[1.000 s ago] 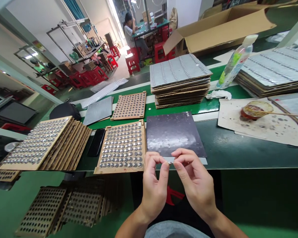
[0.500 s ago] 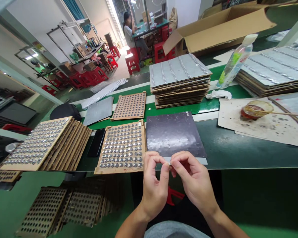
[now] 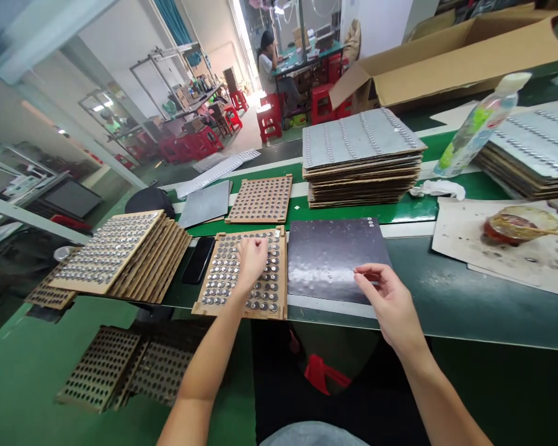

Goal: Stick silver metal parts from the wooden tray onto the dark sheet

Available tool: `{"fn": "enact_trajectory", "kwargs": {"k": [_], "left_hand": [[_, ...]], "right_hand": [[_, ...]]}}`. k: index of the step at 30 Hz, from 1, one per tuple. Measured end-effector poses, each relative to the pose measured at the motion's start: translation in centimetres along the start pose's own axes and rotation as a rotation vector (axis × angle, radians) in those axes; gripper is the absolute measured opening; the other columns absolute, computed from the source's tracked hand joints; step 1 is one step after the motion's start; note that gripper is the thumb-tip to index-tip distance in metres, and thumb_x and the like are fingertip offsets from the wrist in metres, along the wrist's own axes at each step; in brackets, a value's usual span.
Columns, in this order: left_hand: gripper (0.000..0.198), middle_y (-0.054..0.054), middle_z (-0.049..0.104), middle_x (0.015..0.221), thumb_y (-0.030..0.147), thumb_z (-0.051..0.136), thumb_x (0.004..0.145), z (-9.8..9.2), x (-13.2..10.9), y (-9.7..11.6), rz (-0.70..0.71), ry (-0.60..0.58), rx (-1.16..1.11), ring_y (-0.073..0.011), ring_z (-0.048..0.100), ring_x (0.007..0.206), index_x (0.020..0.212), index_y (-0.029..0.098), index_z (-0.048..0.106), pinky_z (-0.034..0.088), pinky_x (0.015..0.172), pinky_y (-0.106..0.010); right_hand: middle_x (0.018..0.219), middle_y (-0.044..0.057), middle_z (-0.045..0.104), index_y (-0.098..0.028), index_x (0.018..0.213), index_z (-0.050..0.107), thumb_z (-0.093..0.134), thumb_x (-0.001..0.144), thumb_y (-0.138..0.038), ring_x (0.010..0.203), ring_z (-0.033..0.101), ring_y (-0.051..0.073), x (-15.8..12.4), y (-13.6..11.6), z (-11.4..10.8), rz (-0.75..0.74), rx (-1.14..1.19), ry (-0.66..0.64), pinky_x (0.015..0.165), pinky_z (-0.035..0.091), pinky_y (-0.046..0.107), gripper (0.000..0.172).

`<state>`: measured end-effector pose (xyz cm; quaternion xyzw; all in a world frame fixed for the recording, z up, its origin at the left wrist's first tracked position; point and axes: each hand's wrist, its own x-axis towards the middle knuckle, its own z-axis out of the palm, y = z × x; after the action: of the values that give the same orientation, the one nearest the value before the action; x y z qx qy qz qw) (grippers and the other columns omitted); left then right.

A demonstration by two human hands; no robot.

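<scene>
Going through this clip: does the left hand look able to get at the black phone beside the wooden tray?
Probably yes. The left hand is over the wooden tray, and the black phone lies just past that tray's left edge. Only the tray's low rim seems to lie between them, so the way looks free.

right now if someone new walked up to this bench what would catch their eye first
The wooden tray in front of the person stands out first, packed with rows of small metal discs, with the left hand over it. Farther back, a tall stack of studded grey boards rises from the bench. To the tray's right lies a dark speckled sheet, with the right hand at its near edge.
</scene>
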<state>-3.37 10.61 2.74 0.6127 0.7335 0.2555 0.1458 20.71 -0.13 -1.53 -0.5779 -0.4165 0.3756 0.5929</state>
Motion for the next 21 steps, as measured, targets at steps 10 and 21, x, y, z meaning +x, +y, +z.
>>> {"fn": "enact_trajectory", "kwargs": {"k": [10, 21], "left_hand": [[0.034, -0.012, 0.061, 0.134, 0.037, 0.064, 0.098, 0.8, 4.3, -1.9, -0.097, -0.026, 0.292, -0.0284, 0.061, 0.121, 0.126, 0.017, 0.064, 0.050, 0.101, -0.053], [0.033, -0.011, 0.061, 0.135, 0.038, 0.063, 0.098, 0.8, 3.7, -2.5, -0.119, -0.003, 0.340, -0.0290, 0.058, 0.123, 0.124, 0.017, 0.064, 0.048, 0.104, -0.053]], "right_hand": [[0.077, 0.003, 0.065, -0.022, 0.090, 0.069, 0.068, 0.082, -0.048, 0.062, 0.054, 0.016, 1.5, 1.7, -1.4, -0.018, -0.139, 0.041, 0.056, 0.044, 0.029, 0.027], [0.088, 0.008, 0.069, -0.022, 0.086, 0.067, 0.059, 0.086, -0.045, 0.076, 0.060, 0.023, 4.0, 3.4, -2.3, -0.068, -0.418, 0.033, 0.074, 0.051, 0.038, 0.025]]}}
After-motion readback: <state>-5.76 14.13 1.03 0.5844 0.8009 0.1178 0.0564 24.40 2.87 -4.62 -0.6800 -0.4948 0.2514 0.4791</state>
